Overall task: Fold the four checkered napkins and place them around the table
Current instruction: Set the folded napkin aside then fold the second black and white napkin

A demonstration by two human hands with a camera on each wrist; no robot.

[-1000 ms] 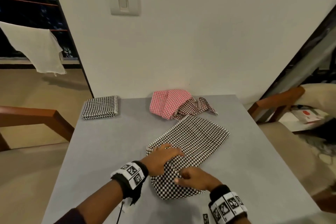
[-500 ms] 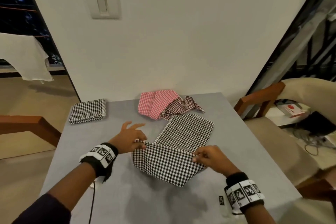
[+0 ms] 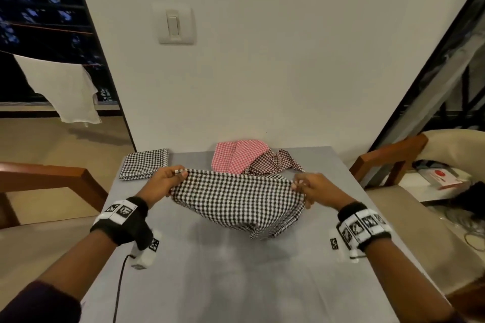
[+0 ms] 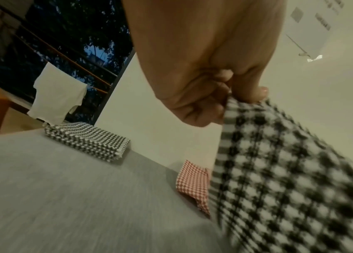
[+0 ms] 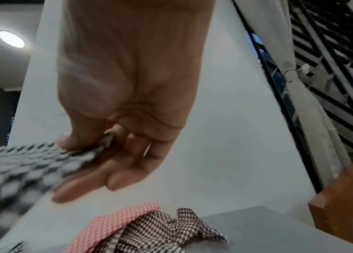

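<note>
Now lifted off the grey surface point(image 3: 199, 257): black-and-white napkin point(image 3: 236, 199), flat and pressed a second ago, stretched between both hands with bottom edge sagging toward the surface. Likely mid-fold, second napkin of four. Folded black-and-white napkin point(image 3: 144, 164) parked at far-left corner. Pink napkin point(image 3: 233, 156) and brown napkin point(image 3: 273, 164) heaped unfolded at far edge. Left hand point(image 3: 165, 182) pinching top-left corner, right hand point(image 3: 312, 187) pinching top-right corner. No containers visible.

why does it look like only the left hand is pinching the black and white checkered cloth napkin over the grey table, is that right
Not quite: both hands pinch the black and white checkered cloth napkin, left hand and right hand at opposite corners, as the head view shows.
</note>
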